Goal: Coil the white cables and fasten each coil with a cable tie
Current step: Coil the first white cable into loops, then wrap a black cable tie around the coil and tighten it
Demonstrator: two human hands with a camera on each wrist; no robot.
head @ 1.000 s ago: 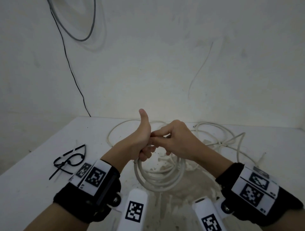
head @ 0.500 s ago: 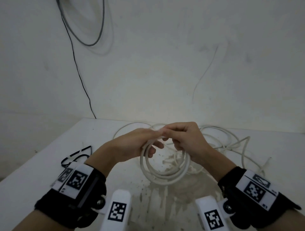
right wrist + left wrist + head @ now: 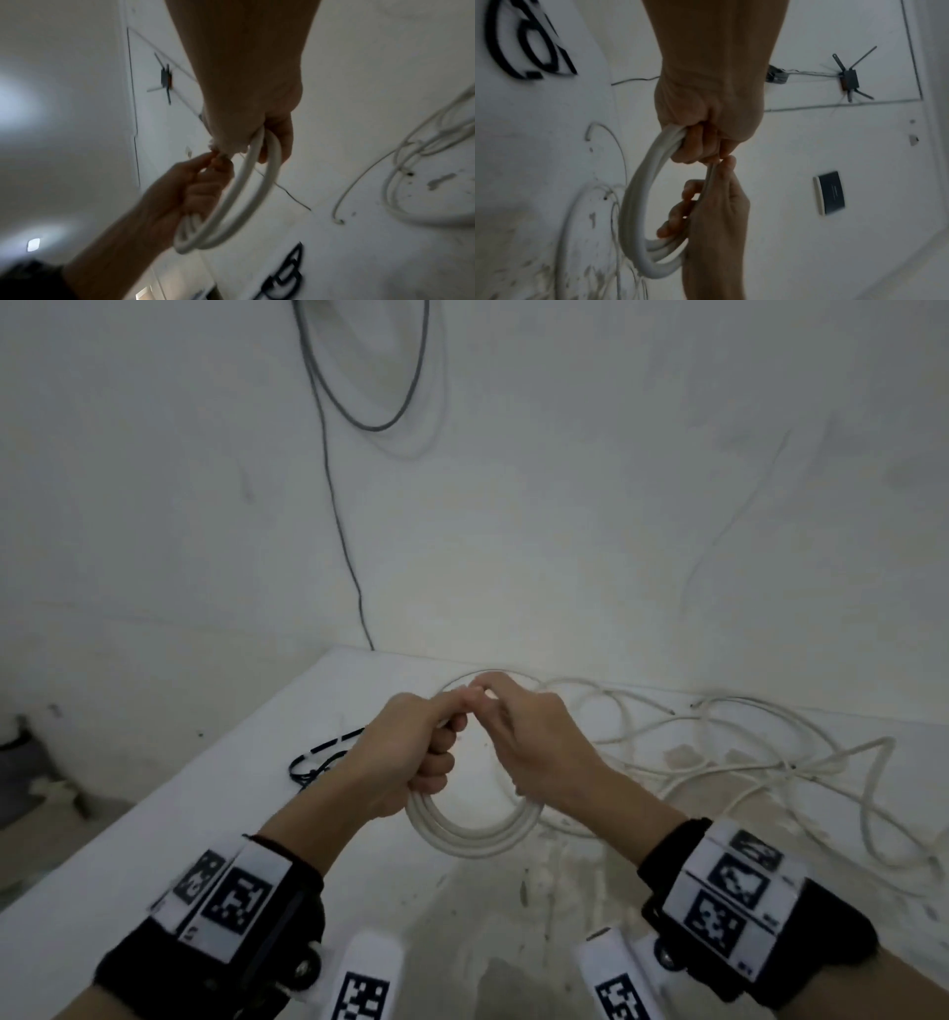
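Observation:
A coil of white cable (image 3: 475, 834) with several turns hangs between my two hands above the white table (image 3: 154, 845). My left hand (image 3: 416, 752) grips the coil's left side in a fist, its thumb tip meeting the right fingers at the top. My right hand (image 3: 529, 737) curls round the coil's right side and pinches a strand at the top. The left wrist view shows the coil (image 3: 639, 203) running from the left fist (image 3: 700, 142) down into the right hand (image 3: 706, 203). Black cable ties (image 3: 323, 757) lie on the table left of my left hand.
Loose white cables (image 3: 719, 752) sprawl tangled over the right half of the table. A dark cord (image 3: 339, 505) hangs down the white wall behind. The table's left edge (image 3: 205, 752) drops to a dark floor. Paint-like stains (image 3: 554, 880) mark the tabletop below the coil.
The left thumb, raised a second ago, has come down and the left hand has closed into a fist on the coil. Both hands lifted the coil slightly and drew together at its top.

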